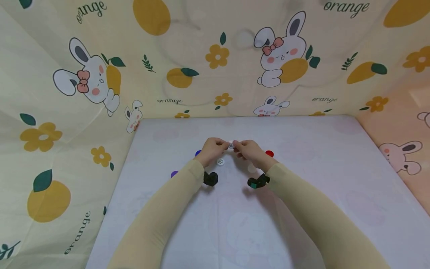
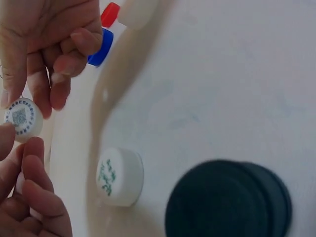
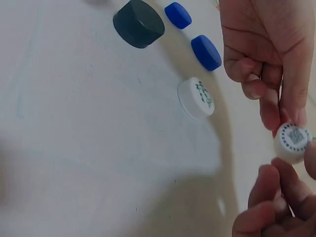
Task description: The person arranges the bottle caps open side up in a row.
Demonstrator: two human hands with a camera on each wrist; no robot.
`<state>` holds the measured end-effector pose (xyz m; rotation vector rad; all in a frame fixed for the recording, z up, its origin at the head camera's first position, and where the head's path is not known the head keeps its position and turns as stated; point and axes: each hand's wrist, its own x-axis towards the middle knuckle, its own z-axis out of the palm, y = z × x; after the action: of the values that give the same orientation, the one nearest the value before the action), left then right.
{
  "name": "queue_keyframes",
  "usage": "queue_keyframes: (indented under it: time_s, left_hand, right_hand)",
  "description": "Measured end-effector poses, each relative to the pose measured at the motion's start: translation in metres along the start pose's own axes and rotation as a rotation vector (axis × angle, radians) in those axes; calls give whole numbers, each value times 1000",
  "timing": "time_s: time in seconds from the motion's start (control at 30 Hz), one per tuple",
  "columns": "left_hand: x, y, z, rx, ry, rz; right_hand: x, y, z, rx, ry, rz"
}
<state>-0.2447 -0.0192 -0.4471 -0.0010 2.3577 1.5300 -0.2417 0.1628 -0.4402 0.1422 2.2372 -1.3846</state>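
Observation:
A white bottle cap [image 1: 231,145] with a ring of blue print and a square code is held up between the fingertips of both hands. My left hand [image 1: 213,150] pinches one side of this cap, and my right hand [image 1: 252,151] pinches the opposite side. The printed face of the cap [image 2: 21,117] shows in both wrist views, partly covered by a thumb. Just below the hands, a second white cap [image 1: 220,161] with green print sits on the table, touched by neither hand.
Left of the left arm lie a blue cap [image 1: 198,153] and a purplish-blue cap [image 1: 174,174]. A red cap [image 1: 269,153] and a pale cap [image 1: 252,168] lie near the right wrist. A dark green cap [image 3: 138,23] stands on the white table [image 1: 215,224].

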Motion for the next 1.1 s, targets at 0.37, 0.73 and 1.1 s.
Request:
queue_keyframes:
  time_s: [0.37, 0.73, 1.1]
  left_hand:
    - [4, -12, -3, 218, 2, -18]
    - [3, -16, 0, 349, -5, -4]
    - [1, -13, 2, 432, 12, 5]
  right_hand:
    - [4, 0, 17, -152, 110, -3]
    - [9, 7, 28, -252, 162, -41]
    - [11, 8, 30, -290, 146, -89]
